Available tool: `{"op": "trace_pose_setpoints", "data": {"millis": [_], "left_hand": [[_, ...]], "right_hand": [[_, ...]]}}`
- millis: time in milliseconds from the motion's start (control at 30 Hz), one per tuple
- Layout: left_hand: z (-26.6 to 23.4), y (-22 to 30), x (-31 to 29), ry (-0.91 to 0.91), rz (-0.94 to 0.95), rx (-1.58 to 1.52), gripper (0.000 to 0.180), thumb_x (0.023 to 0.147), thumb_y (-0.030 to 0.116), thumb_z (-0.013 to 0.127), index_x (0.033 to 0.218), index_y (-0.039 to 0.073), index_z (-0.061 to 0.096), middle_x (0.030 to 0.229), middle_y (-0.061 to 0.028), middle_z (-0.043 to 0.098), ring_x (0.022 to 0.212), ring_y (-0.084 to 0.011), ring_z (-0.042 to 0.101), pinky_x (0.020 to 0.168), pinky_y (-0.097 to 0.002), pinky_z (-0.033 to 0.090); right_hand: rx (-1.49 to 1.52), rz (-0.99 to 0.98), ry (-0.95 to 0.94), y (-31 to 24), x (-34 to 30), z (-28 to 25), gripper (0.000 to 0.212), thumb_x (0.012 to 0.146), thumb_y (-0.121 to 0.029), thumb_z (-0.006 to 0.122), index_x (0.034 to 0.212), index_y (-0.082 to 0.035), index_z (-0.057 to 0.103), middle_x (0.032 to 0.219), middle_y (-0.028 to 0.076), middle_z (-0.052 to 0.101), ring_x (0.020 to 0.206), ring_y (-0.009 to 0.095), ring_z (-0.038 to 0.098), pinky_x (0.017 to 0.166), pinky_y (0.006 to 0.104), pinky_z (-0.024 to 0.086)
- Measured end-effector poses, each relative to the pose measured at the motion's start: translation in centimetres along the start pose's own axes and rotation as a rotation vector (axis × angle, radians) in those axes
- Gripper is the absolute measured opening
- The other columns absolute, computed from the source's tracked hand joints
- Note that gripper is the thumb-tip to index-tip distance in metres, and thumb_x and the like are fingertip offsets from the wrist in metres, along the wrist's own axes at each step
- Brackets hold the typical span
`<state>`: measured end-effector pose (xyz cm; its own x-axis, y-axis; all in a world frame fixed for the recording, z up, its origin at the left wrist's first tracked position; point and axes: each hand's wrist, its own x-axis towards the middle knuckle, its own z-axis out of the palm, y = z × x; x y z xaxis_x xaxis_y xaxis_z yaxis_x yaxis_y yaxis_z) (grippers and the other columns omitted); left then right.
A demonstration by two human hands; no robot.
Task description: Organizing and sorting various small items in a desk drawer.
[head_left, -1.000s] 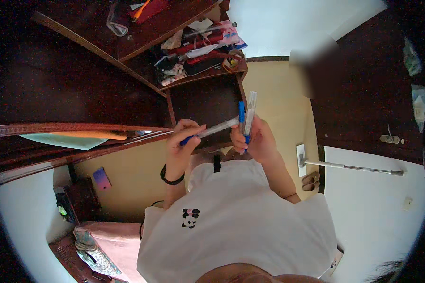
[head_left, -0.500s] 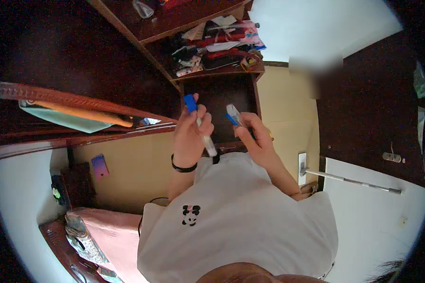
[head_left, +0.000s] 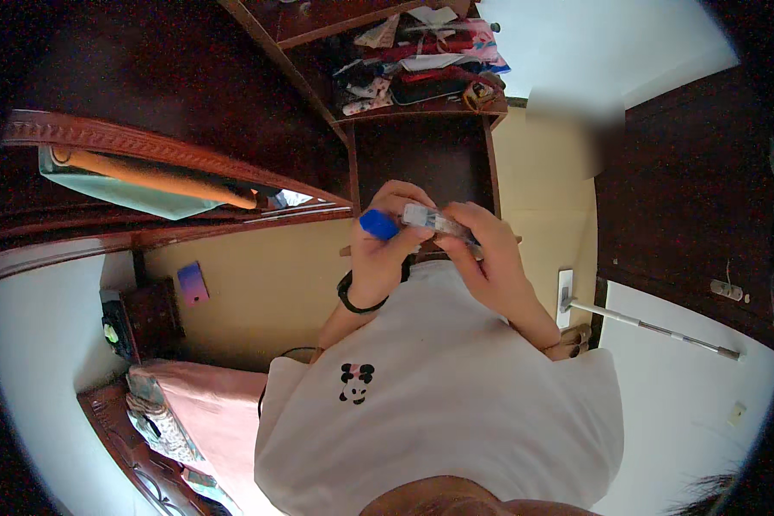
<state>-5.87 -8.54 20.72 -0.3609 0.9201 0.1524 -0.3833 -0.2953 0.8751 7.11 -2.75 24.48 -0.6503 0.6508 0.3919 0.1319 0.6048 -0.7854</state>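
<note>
My left hand [head_left: 380,267] is closed around a slim pale stick with a blue cap [head_left: 378,224]. The blue end sticks out on the left, while the rest is hidden in my fingers. Beside it, my right hand [head_left: 494,258] grips a small clear plastic piece [head_left: 436,221], held between thumb and fingers. Its kind is unclear. My left fingertips are up against the clear piece's left end; whether they also grip it is hard to see. Both hands are close together in front of my shirt, at the near end of an open dark drawer [head_left: 426,159].
Above the drawer, a shelf holds a jumbled pile of papers and pouches [head_left: 430,64]. A wooden door with folded cloths [head_left: 159,181] stands at the left. Behind me are a pink-covered bed [head_left: 211,408] and a purple-blue flat thing [head_left: 192,282]. A mop [head_left: 654,327] lies at the right.
My hands have come together, bringing the blue-capped stick and the clear piece side by side. The blue end has moved down and right. The whole view has shifted slightly.
</note>
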Motion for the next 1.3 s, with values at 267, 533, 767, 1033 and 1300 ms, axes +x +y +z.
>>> {"op": "trace_pose_setpoints", "data": {"millis": [267, 533, 767, 1033, 1300], "left_hand": [[1.7, 1.4, -1.1, 0.157, 0.239, -0.02, 0.015, 0.077, 0.002, 0.045, 0.091, 0.003, 0.04, 0.077, -0.0104, 0.049, 0.064, -0.0118, 0.044, 0.055, -0.0219, 0.037], [1.6, 2.1, -0.9, 0.128, 0.424, -0.076, 0.017, 0.082, 0.01, 0.044, 0.094, 0.003, 0.035, 0.061, -0.006, 0.042, 0.052, -0.0115, 0.039, 0.048, -0.0232, 0.035], [2.2, 2.0, -1.5, 0.226, 0.349, -0.082, 0.018, 0.082, 0.008, 0.044, 0.097, 0.003, 0.037, 0.063, -0.0062, 0.044, 0.05, -0.0085, 0.04, 0.043, -0.0197, 0.032], [0.4, 2.4, -0.7, 0.032, 0.133, 0.415, 0.028, 0.07, -0.001, 0.06, 0.097, 0.0, 0.052, 0.077, -0.0058, 0.055, 0.058, -0.0031, 0.045, 0.048, -0.0155, 0.035], [0.4, 1.8, -1.9, 0.098, -0.09, -0.111, 0.024, 0.074, -0.001, 0.053, 0.098, -0.001, 0.049, 0.074, -0.01, 0.058, 0.053, -0.0058, 0.048, 0.048, -0.0159, 0.038]], "right_hand": [[0.276, -0.005, -0.077, 0.7, 0.1, 0.2, 0.027, 0.069, -0.005, 0.057, 0.095, -0.001, 0.049, 0.082, 0.014, 0.052, 0.073, 0.03, 0.05, 0.063, 0.0345, 0.041], [0.197, -0.175, -0.046, 1.7, 0.3, 0.1, 0.013, 0.078, -0.005, 0.046, 0.089, 0.0, 0.051, 0.083, 0.012, 0.054, 0.075, 0.022, 0.049, 0.063, 0.0295, 0.039], [0.223, -0.19, -0.046, 1.5, 0.8, 0.1, 0.015, 0.076, -0.003, 0.046, 0.09, -0.001, 0.051, 0.085, 0.012, 0.055, 0.075, 0.023, 0.049, 0.064, 0.0307, 0.039], [-0.406, -0.275, -0.181, 0.5, 2.9, -3.1, 0.031, 0.06, -0.014, 0.064, 0.091, -0.01, 0.059, 0.073, 0.007, 0.051, 0.062, 0.019, 0.049, 0.056, 0.0289, 0.039], [-0.16, -0.038, -0.079, 1.3, 2.5, -5.4, 0.038, 0.061, -0.022, 0.067, 0.097, -0.012, 0.057, 0.077, 0.004, 0.056, 0.065, 0.02, 0.054, 0.056, 0.0292, 0.044]]}}
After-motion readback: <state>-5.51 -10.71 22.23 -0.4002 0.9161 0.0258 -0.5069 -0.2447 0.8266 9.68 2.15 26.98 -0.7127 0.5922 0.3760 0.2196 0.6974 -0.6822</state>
